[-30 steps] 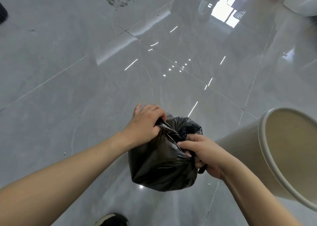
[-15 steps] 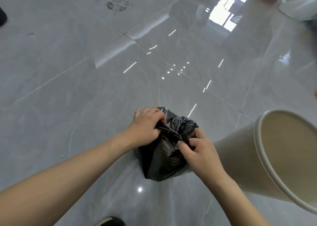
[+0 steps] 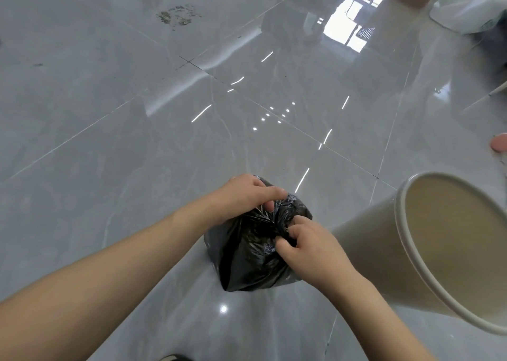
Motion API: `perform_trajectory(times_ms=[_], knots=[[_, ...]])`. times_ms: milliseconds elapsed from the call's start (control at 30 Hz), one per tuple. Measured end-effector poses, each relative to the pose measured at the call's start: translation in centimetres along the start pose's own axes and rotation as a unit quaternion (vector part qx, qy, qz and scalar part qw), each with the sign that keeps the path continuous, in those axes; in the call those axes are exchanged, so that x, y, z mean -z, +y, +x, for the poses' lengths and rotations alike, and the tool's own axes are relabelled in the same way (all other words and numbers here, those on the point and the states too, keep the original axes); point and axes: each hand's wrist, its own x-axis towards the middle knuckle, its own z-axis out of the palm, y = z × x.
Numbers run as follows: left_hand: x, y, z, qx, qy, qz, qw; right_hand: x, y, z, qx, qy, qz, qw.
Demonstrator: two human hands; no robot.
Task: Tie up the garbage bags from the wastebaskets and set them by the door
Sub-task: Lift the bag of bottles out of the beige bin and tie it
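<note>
Head view, steeply down, close

Bright daylight; window glare and ceiling-light streaks on the glossy grey tiled floor (image 3: 109,155); wide-angle edges bend.

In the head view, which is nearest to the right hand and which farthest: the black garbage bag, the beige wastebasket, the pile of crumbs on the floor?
From the right hand:
1. Black garbage bag: pinched by its fingers, just to its left.
2. Beige wastebasket: close on its right, apparently not touching.
3. Pile of crumbs: far ahead, upper left on the floor.
</note>
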Motion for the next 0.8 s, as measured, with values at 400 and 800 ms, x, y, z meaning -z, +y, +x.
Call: perform_trajectory(times_ms=[400, 800], knots=[[-0.4, 0.0, -0.4, 0.023, 0.018, -0.033, 0.999, -0.8, 0.6, -0.1, 0.023, 0.031, -0.077, 0.996], [-1.7, -0.2, 0.0, 0.012, 0.082, -0.095, 0.992, -1.9, 1.7, -0.6, 0.069, 0.201, -0.139, 0.967]])
